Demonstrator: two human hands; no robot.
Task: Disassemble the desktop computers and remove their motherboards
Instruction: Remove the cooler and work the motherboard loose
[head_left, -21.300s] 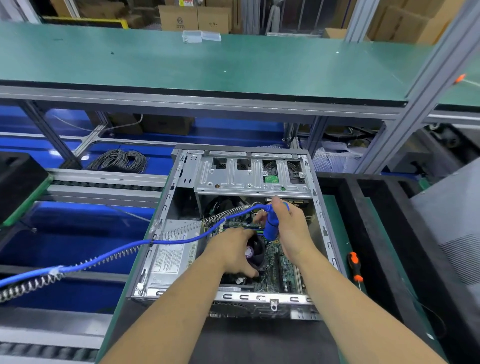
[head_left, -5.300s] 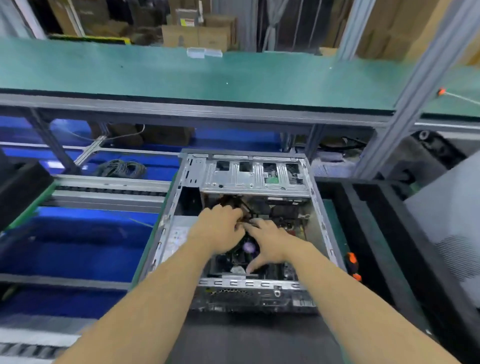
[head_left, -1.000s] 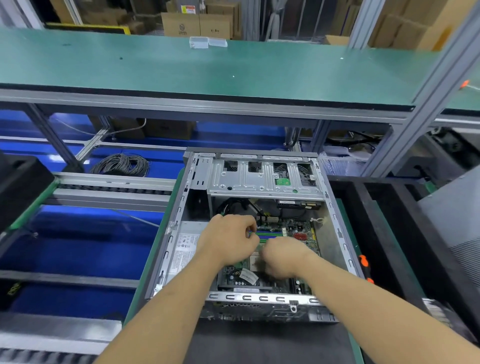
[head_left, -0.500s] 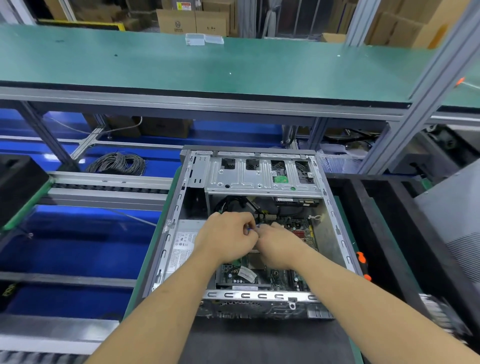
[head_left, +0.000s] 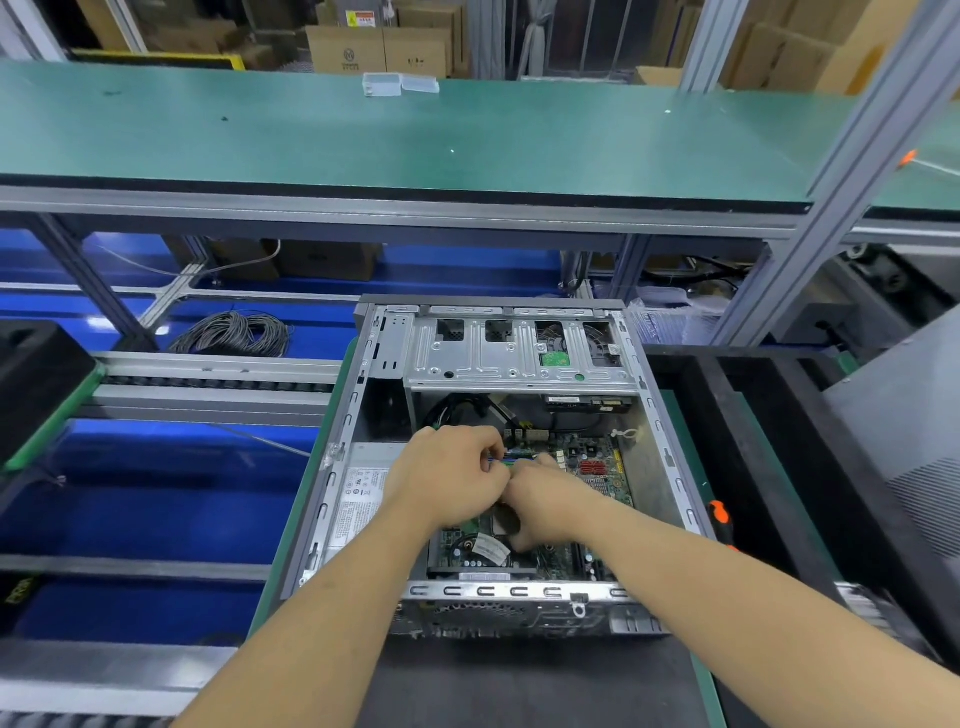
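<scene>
An open grey desktop case (head_left: 670, 457) lies flat on the bench in the head view. Its green motherboard (head_left: 597, 467) sits on the case floor, with the CPU area bare of any fan. My left hand (head_left: 447, 478) and my right hand (head_left: 550, 504) meet over the blue and green memory slots (head_left: 511, 460). Both hands have curled fingers that pinch at a memory module there; the fingertips and most of the module are hidden. The power supply (head_left: 358, 499) fills the case's left side, and a metal drive cage (head_left: 519, 358) covers its far end.
An orange-handled screwdriver (head_left: 719, 514) lies just right of the case on the black foam tray (head_left: 753, 467). A cable coil (head_left: 234, 335) sits at the far left, a black foam block (head_left: 36, 374) on the left. A green shelf (head_left: 415, 135) runs overhead; a grey panel (head_left: 909, 405) leans at right.
The cooler fan seen on the motherboard five seconds ago is gone. In the last second my right hand moved up and left to meet my left hand at the memory slots.
</scene>
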